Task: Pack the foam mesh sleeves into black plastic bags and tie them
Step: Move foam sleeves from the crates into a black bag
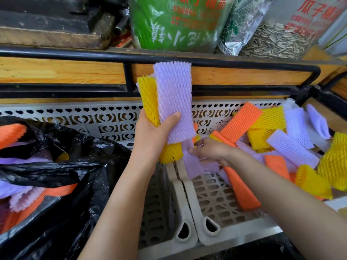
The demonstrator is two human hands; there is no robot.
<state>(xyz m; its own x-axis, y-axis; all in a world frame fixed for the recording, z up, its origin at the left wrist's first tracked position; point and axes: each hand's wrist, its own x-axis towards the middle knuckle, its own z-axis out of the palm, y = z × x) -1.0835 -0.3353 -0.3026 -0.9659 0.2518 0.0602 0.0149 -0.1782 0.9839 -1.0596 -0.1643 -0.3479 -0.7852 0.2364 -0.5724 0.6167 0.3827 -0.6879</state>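
Small shop or market stall, dry-goods type. A wooden display shelf (pixel 62 70) with black metal rails carries bulk retail bags on top: a green printed bag (pixel 174 23) and a clear bag of striped sunflower seeds (pixel 277 44) (red Chinese lettering on both). Below its front edge, white perforated plastic crates (pixel 221 203) hold loose foam mesh sleeves (pixel 293 147) in orange, yellow and lilac.

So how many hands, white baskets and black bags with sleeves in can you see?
Hands: 2, left hand and right hand
White baskets: 2, left basket and right basket
Black bags with sleeves in: 1, black bag
Total: 5
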